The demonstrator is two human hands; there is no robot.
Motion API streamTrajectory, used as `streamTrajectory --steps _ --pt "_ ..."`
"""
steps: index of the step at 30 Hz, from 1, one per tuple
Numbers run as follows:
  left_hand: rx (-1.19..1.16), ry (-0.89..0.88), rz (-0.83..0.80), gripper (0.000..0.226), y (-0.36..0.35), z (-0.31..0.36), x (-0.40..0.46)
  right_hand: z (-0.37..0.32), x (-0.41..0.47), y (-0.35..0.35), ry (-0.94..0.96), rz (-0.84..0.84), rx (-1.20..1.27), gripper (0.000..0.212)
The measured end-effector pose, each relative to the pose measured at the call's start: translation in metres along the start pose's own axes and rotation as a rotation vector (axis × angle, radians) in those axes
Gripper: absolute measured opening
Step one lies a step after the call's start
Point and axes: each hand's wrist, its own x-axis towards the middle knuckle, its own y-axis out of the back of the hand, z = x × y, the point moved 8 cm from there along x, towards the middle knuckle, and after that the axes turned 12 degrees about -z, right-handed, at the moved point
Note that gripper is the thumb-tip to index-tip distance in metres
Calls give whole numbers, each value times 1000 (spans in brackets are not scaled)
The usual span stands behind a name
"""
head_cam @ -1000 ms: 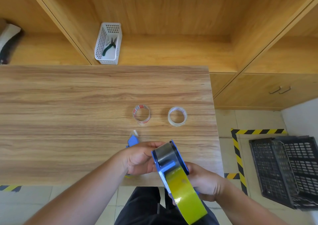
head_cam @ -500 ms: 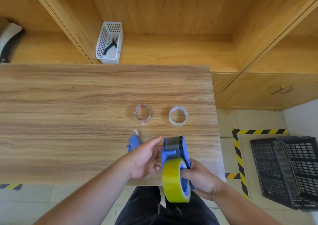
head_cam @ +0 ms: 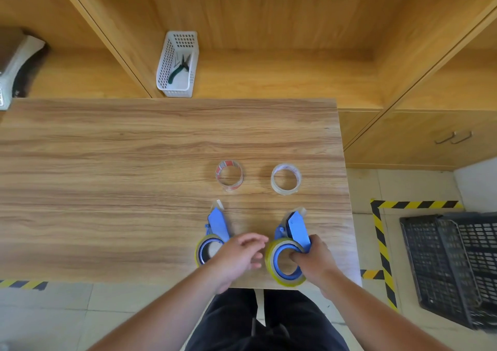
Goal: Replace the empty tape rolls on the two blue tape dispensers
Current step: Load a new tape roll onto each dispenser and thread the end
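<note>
Two blue dispensers at lower centre, lengthwise up-frame: right hand (head_cam: 313, 260) gripped right dispenser (head_cam: 291, 246); left hand (head_cam: 238, 256), fingers loose, overlapped left dispenser (head_cam: 213, 239).

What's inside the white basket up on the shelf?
The white basket holds pliers with dark green handles, leaning against its side. A thin metal piece seems to lie beside them. The basket's near wall hides part of the bottom.

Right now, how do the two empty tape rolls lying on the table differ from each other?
The left empty roll carries red printing on its core, while the right empty roll looks plain whitish. The left one sits beyond the left dispenser, the right one beyond the right dispenser. Both lie flat, apart and untouched on the table.
</note>
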Motion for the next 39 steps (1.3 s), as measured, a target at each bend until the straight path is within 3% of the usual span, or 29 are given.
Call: streamTrajectory --steps 6,13,39 --pt "22 65 -18 30 -11 -22 1 2 17 -9 -12 36 -235 40" --pt "-6 77 25 48 -6 -38 7 -3 29 -22 6 45 -342 41" --pt "178 155 -6 53 -6 -32 -1 -5 22 -15 -34 -7 -293 55"
